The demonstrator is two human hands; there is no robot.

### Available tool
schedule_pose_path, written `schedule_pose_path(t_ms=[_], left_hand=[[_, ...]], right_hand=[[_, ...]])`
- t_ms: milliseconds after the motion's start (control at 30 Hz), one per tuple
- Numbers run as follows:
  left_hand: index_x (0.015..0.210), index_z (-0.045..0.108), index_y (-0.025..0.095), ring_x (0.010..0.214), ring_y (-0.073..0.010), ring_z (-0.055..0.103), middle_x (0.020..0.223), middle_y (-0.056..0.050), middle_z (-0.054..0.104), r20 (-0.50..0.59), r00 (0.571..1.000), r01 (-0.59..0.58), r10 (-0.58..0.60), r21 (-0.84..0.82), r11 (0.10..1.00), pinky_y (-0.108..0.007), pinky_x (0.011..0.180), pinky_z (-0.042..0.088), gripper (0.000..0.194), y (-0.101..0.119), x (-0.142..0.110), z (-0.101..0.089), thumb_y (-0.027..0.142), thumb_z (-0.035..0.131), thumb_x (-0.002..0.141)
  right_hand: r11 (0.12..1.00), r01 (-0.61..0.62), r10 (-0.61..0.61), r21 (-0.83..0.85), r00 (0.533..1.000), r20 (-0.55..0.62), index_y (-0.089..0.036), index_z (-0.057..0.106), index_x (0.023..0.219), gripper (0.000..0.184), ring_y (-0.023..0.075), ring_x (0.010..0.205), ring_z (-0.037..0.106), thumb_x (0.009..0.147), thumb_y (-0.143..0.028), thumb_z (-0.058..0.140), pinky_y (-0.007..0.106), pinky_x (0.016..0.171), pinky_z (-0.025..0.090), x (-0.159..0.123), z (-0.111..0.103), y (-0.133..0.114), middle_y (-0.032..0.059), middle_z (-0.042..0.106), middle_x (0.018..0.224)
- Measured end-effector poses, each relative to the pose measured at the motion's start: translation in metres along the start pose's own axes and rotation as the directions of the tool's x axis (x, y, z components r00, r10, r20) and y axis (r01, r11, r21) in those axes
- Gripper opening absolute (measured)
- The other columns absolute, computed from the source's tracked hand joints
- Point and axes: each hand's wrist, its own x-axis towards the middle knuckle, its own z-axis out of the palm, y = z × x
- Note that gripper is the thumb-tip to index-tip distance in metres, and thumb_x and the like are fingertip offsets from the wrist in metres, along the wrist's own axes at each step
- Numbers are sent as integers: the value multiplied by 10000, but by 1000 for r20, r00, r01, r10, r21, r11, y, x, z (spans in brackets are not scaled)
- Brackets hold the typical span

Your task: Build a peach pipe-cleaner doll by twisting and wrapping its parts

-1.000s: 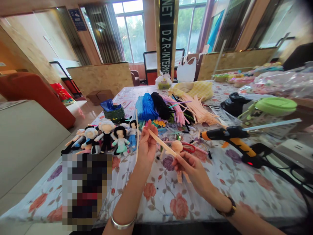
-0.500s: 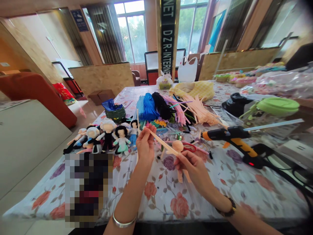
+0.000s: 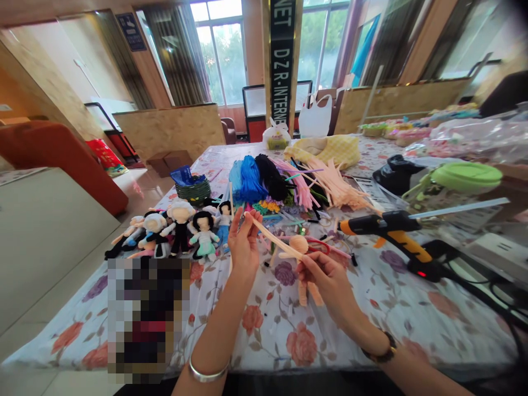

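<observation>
Peach pipe cleaners (image 3: 273, 237) stretch slantwise between my two hands. My left hand (image 3: 244, 245) pinches their upper left end between thumb and fingertips. Lower down, the fingers of my right hand (image 3: 328, 280) are closed on the other end. Right by that hand is a peach doll figure (image 3: 299, 243) with a round head; its legs show below my fingers, while its middle is hidden. Whether my right hand touches the figure, I cannot tell. Several finished dolls (image 3: 180, 220) with black or white hair sit to the left.
Bundles of blue pipe cleaners (image 3: 251, 177), black ones (image 3: 270, 179) and peach ones (image 3: 338, 184) lie farther back. A glue gun (image 3: 391, 234) with a lit red light rests at right, near a green-lidded container (image 3: 466, 179). A dark green basket (image 3: 193, 191) stands behind the dolls.
The fingers of my left hand have spread slightly around the upper end. My right hand has shifted very little, and the pipe cleaners stay stretched between both hands.
</observation>
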Motion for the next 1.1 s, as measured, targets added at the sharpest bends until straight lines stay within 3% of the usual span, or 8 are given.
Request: schedule_pose_path(t_ms=[67,367,600,867,1100], left_hand=[[849,677,139,703,-101,690,733,-25,716,3,1000,16,-16,8,1000,-269,854,526,136,0,1,0,50,604,777],[688,684,92,674,-121,690,704,-48,716,31,999,-18,18,23,1000,-279,807,549,87,-2,2,-2,58,631,750],[678,666,100,702,-123,694,705,-48,711,19,999,32,-32,9,999,-301,866,526,170,-2,0,-1,28,565,793],[686,630,132,770,-81,678,701,-15,690,-92,980,165,-175,-108,980,-214,876,505,266,-3,-2,1,-5,464,842],[654,624,130,676,-52,657,674,-1,672,-43,976,205,-212,-140,969,-202,869,502,301,-4,-3,1,19,443,866]], right_hand=[[1000,6,-6,-3,1000,-3,-172,584,657,309,114,525,554,685,-454,705,238,499,449,0,0,0,17,646,626],[997,61,-63,-45,997,-44,-167,615,690,264,111,556,564,737,-420,673,242,544,469,0,-6,-2,26,663,683],[996,89,-89,1,992,-93,-169,631,728,235,115,588,575,731,-398,683,245,568,481,3,-10,-1,22,659,679],[967,-13,51,253,988,-145,-170,629,689,240,107,586,569,613,-346,773,235,559,500,7,-3,4,21,656,676],[931,-8,89,366,975,-204,-157,629,663,208,66,542,531,578,-262,787,172,503,486,15,0,-4,-4,613,639]])
